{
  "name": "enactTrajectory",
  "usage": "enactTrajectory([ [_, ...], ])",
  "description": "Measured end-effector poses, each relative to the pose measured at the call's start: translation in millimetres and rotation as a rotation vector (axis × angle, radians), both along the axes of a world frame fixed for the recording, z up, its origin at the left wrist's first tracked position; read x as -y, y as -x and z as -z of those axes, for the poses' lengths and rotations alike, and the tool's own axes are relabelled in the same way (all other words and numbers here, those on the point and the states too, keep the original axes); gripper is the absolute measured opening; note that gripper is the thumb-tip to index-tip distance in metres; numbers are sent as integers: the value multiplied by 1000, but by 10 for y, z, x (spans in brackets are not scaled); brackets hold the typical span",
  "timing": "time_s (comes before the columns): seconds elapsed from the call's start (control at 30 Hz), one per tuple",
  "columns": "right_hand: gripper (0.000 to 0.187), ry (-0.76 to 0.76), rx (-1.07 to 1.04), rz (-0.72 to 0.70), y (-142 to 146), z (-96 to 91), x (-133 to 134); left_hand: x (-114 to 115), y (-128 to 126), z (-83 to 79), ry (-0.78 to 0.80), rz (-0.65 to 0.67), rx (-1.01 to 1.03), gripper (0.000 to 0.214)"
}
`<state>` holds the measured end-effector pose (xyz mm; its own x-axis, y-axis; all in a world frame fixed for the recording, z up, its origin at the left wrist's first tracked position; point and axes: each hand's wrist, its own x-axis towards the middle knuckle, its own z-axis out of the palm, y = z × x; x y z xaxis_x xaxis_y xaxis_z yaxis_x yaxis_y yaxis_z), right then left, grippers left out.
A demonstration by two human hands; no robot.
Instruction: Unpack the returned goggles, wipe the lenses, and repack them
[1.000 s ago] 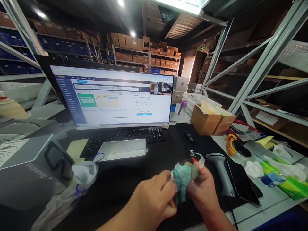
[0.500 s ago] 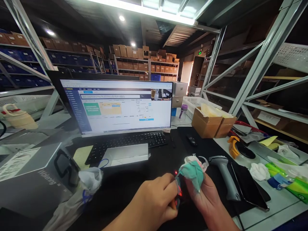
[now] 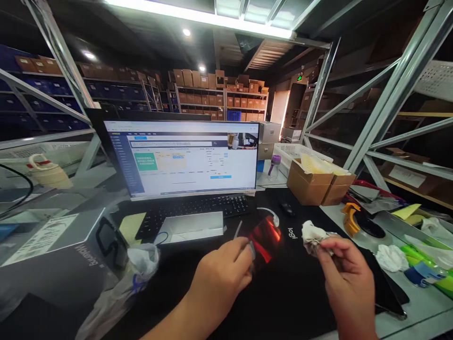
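Note:
My left hand (image 3: pixel 222 267) is closed over the dark desk mat, a thin greyish edge showing at its fingers; what it holds is mostly hidden. Just beyond those fingers is a glossy red translucent piece (image 3: pixel 265 238), with a white curved cord (image 3: pixel 272 216) at its top; I cannot tell if the hand grips either. To the right, my right hand (image 3: pixel 348 274) pinches a crumpled white cloth or tissue (image 3: pixel 313 236) between thumb and fingers. An open shallow white box (image 3: pixel 193 226) lies in front of the keyboard (image 3: pixel 198 208).
A monitor (image 3: pixel 191 160) stands behind the keyboard. At left are a grey box (image 3: pixel 63 250) and a tied whitish plastic bag (image 3: pixel 143 262). The mouse (image 3: pixel 286 208), cardboard boxes (image 3: pixel 309 186), a tape dispenser (image 3: pixel 352 219) and a dark tablet (image 3: pixel 389 288) are at right.
My right hand has moved right, away from the left. The teal-and-white bundle it held no longer shows; crumpled white material is there instead. The red piece and white cord now show beyond my left hand.

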<state>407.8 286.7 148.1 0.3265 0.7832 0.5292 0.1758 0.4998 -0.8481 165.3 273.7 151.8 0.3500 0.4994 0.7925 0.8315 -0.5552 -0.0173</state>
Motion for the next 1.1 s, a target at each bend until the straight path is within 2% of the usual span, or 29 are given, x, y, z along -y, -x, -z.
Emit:
enactTrajectory([
  [0.03, 7, -96, 167, 60, -19, -56, 28, -1, -19, 7, -6, 4, -26, 30],
  [0.07, 2, -172, 331, 57, -10, -115, 43, 2, -39, 10, -4, 18, -46, 31],
  [0.17, 13, -337, 665, -124, 170, -225, 33, 21, -72, -12, 10, 115, -63, 30],
  [0.23, 17, -430, 741, -191, 357, -201, 36, 34, -65, -31, 14, 164, -43, 28],
  [0.33, 27, -582, 820, -121, 573, -81, 95, 32, -24, -32, 24, 179, 6, 21],
  [0.43, 29, -650, 866, -78, 597, -45, 82, 8, 10, -11, 40, 204, 33, 15],
  [0.57, 23, -540, 774, 24, 489, -161, -78, -13, 17, 18, 66, 206, 12, 27],
  [0.63, 21, -515, 727, 50, 516, -172, -77, -16, 20, 28, 99, 191, 17, 32],
  [0.8, 26, -667, 814, -98, 719, -61, 74, -37, 53, 42, 135, 187, 32, 18],
  [0.87, 20, -552, 774, -82, 673, -74, -4, -49, 65, 50, 181, 189, 21, 21],
  [1.0, 9, -131, 465, 28, 336, -145, -315, -66, 82, 71, 271, 184, -5, 31],
  [1.1, 13, -55, 114, 55, 112, -152, -342, -83, 105, 62, 265, 208, -14, 30],
])
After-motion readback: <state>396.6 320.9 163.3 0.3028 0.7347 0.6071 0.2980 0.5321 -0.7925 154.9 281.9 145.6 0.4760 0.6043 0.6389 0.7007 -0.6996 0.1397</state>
